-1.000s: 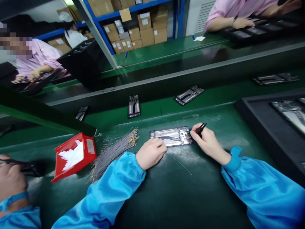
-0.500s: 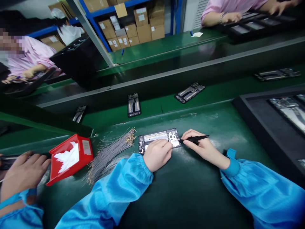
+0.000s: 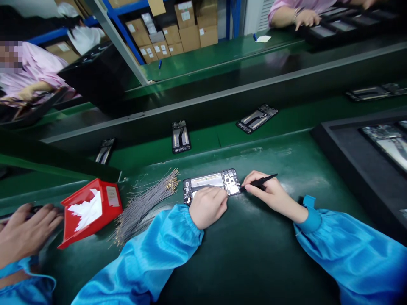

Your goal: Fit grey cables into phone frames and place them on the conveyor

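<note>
A: Since a second ago, the opened black phone frame with its bare circuit board [image 3: 211, 185] has been shifted left and nearer on the dark green desk [image 3: 254, 254], and the black tweezers [image 3: 260, 181] have been swung down so that their tip is laid at the frame's right end.

B: How are the hands placed?

A: The left hand [image 3: 208, 206] is curled, palm down, and pressed on the frame's near edge; nothing is gripped in it. The right hand [image 3: 270, 195] is closed around the tweezers in a pen-like pinch.

B: How far along does the work appear?

A: It is judged to be mid-way. The frame is steadied and the tweezers are set at the board, but whether any part has been seated cannot be told. A bundle of thin grey wires with gold tips [image 3: 146, 203] lies just left of the frame, with a red plastic bin [image 3: 90, 212] further left, so wires are apparently left to be fitted.

B: And elsewhere?

A: Three similar phone frames [image 3: 180, 136] lie on the green belt beyond. Another person's hand [image 3: 27, 233] is seen at the near left.
</note>
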The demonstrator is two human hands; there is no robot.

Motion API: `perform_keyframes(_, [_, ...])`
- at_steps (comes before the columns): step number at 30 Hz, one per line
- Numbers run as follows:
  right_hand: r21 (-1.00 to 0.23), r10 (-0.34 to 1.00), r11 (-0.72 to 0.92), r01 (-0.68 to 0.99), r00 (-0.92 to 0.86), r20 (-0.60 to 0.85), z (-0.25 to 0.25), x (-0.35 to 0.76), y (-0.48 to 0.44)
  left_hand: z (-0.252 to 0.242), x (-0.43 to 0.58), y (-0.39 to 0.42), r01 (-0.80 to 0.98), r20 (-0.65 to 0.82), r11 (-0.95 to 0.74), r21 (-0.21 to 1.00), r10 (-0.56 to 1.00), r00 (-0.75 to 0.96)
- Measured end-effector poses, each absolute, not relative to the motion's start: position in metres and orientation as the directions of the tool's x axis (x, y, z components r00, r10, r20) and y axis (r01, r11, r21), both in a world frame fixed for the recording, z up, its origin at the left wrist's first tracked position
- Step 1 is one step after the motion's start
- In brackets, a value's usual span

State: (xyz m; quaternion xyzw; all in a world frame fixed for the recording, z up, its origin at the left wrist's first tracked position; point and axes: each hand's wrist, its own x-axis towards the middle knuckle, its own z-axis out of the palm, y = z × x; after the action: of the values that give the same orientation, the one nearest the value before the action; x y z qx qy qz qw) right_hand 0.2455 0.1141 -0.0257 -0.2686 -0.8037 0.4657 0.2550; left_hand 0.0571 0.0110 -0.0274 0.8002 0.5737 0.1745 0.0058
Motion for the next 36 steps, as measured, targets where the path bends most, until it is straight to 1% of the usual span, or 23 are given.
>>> perform_keyframes(19, [-0.888, 0.629, 0.429, 0.163, -0.760, 0.165, -0.024, 0.244, 0.113, -0.028, 0.057, 0.011, 0.914, 0.256, -0.365, 0.175, 0.914, 0.316])
perform_keyframes(25, [-0.835, 0.522, 0.537, 0.115, -0.824, 0.222, -0.019, 0.246, 0.110, -0.026, 0.057, 0.011, 0.916, 0.259, -0.361, 0.177, 0.915, 0.310])
perform_keyframes(29, [-0.762, 0.452, 0.642, 0.080, -0.843, 0.292, -0.018, 0.245, 0.108, -0.024, 0.057, 0.012, 0.917, 0.257, -0.360, 0.174, 0.915, 0.310])
perform_keyframes(32, [-0.713, 0.411, 0.698, 0.065, -0.851, 0.326, -0.019, 0.243, 0.106, -0.021, 0.058, 0.013, 0.924, 0.229, -0.341, 0.172, 0.926, 0.300])
perform_keyframes(34, [-0.711, 0.403, 0.701, 0.065, -0.858, 0.319, -0.019, 0.242, 0.107, -0.019, 0.060, 0.013, 0.931, 0.202, -0.322, 0.173, 0.937, 0.286])
perform_keyframes(36, [-0.742, 0.423, 0.667, 0.074, -0.857, 0.295, -0.019, 0.243, 0.109, -0.018, 0.063, 0.013, 0.940, 0.177, -0.292, 0.178, 0.949, 0.261])
